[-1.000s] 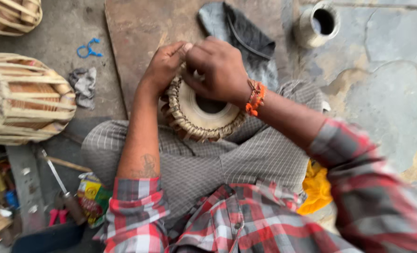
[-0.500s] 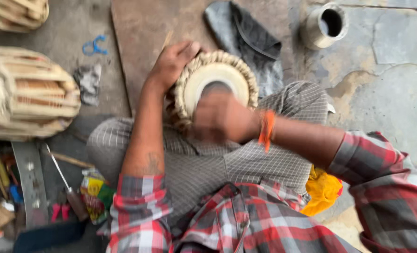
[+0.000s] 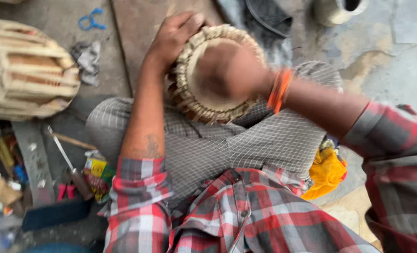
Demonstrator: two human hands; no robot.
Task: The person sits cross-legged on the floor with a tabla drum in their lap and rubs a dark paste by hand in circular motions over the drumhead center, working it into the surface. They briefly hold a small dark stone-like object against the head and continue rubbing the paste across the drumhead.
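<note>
Nearest the camera, the person is sitting cross-legged in a red, grey and white checked shirt with the sleeves pushed up. A crumpled yellow cloth is lying at the right, just beside the knee. On the near left, a clutter of small tools and a yellow packet is lying on the floor.

In the lap, on the grey checked cloth of the legs, a small hand drum is resting. Its round skin is facing up toward the camera and tilting slightly to the near side, so its long axis is running roughly up and down, away from the lap. A braided rim is circling the skin.

The right hand is blurring over the middle of the skin; whether it is clenched or flat, I cannot tell. An orange band is sitting on that wrist. The left hand is grasping the far left edge of the rim, fingers curling over it.

Farther left, a larger strapped drum is lying on its side on the floor. Beyond it, blue scissors are lying near a grey rag. At the far right, a metal pot is standing beside a dark cloth.
</note>
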